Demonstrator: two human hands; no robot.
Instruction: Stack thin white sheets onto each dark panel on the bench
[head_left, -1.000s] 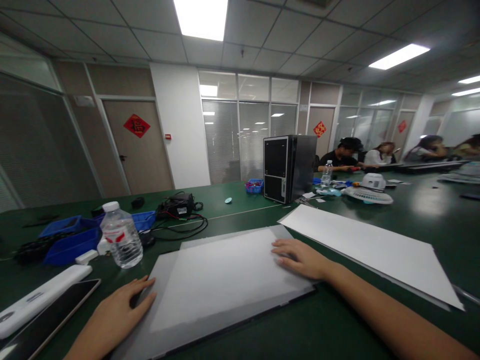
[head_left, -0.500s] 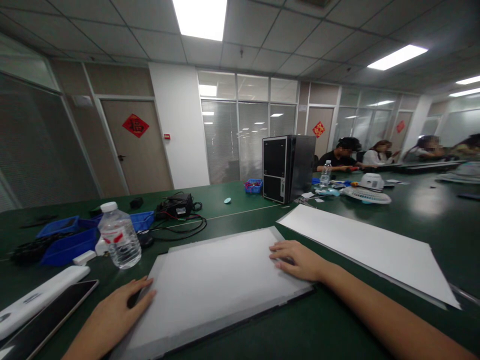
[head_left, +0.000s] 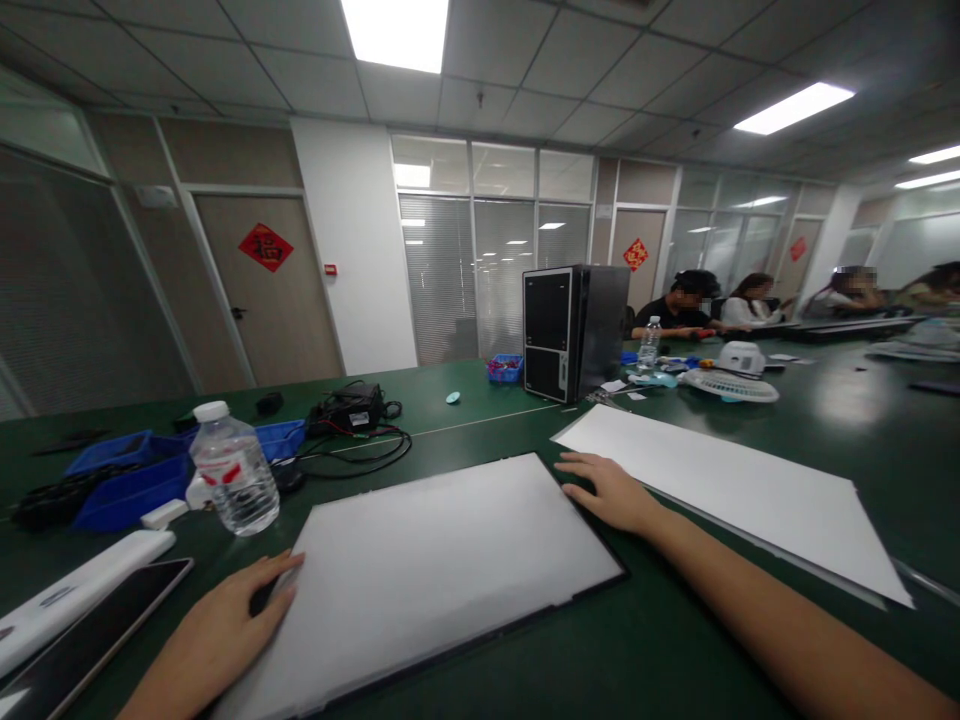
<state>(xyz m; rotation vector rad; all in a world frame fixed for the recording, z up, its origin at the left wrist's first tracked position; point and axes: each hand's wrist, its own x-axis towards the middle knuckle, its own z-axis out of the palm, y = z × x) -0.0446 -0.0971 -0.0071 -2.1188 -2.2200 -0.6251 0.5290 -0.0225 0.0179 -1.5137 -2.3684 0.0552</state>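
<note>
Drawn back off the white sheet (head_left: 442,570), the right hand (head_left: 609,495) lies open just beside its far right corner; the left hand (head_left: 214,625), also open, rests fingers along the left edge. Now squared within its black frame (head_left: 480,639), the sheet lies flat on the green counter (head_left: 600,660), between a water bottle (head_left: 236,480) and another white panel (head_left: 739,495)
</note>
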